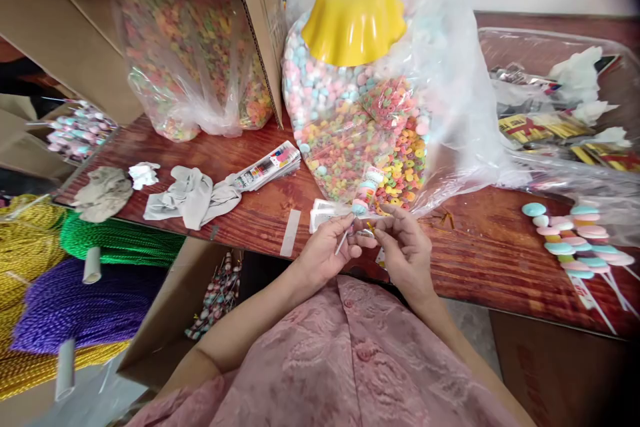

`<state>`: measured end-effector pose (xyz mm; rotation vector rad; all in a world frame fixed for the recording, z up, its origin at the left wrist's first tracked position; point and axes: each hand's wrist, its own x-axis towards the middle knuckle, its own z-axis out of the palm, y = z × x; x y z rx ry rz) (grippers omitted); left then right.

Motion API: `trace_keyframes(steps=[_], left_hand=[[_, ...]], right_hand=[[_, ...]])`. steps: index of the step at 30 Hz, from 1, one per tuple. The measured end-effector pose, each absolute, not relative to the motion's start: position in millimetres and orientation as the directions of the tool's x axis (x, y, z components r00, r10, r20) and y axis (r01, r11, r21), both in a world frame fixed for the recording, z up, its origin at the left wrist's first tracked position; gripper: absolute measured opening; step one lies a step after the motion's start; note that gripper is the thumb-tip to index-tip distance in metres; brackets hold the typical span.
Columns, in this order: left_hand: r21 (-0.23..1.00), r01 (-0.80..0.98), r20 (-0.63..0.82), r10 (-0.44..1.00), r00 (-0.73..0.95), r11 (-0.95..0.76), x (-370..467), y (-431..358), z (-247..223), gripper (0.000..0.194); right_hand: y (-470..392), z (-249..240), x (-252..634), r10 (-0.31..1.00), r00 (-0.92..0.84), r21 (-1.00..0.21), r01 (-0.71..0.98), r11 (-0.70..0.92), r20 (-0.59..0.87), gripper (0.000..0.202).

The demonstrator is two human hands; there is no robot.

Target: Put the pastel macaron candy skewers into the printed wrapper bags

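Note:
My left hand (327, 243) is closed around the lower end of a candy skewer (369, 190) in a printed clear wrapper. Pastel and bright candies show inside, and its white stick (341, 242) pokes out below the fingers. Close beside it, my right hand (407, 247) pinches a thin gold twist tie (371, 229) at the gathered end of the wrapper. Just beyond both hands lies a large clear bag (450, 100) of pastel candies, with ring-shaped candies (345, 140) heaped at its front. An upturned yellow bowl (355, 13) rests on top.
Unwrapped candy skewers (580, 240) lie at the right, below a clear tray (543, 37) of wrapped packs. Printed wrappers (270, 167) and grey gloves (187, 193) sit left. A carton (257, 33) holds bagged rings. Below stand finished skewers (217, 297) and coloured twist-tie bundles (90, 303).

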<state>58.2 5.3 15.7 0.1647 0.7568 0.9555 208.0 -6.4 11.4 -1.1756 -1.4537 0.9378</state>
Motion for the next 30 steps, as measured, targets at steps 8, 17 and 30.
trace_keyframes(steps=[8, 17, 30], left_hand=[[0.683, -0.625, -0.352, 0.92, 0.174, 0.379, 58.0, -0.4, 19.2, 0.035], [0.988, -0.126, -0.084, 0.994, 0.072, 0.093, 57.4, -8.5, 19.2, 0.032], [0.95, -0.204, -0.223, 0.971, 0.085, 0.236, 65.9, -8.2, 9.9, 0.029]], right_hand=[[-6.0, -0.4, 209.2, 0.962, -0.055, -0.923, 0.27, 0.273, 0.269, 0.035], [-0.8, 14.0, 229.4, 0.963, -0.27, -0.995, 0.095, 0.015, -0.012, 0.015], [-5.6, -1.2, 225.4, 0.983, -0.13, -0.888, 0.426, 0.174, 0.131, 0.016]])
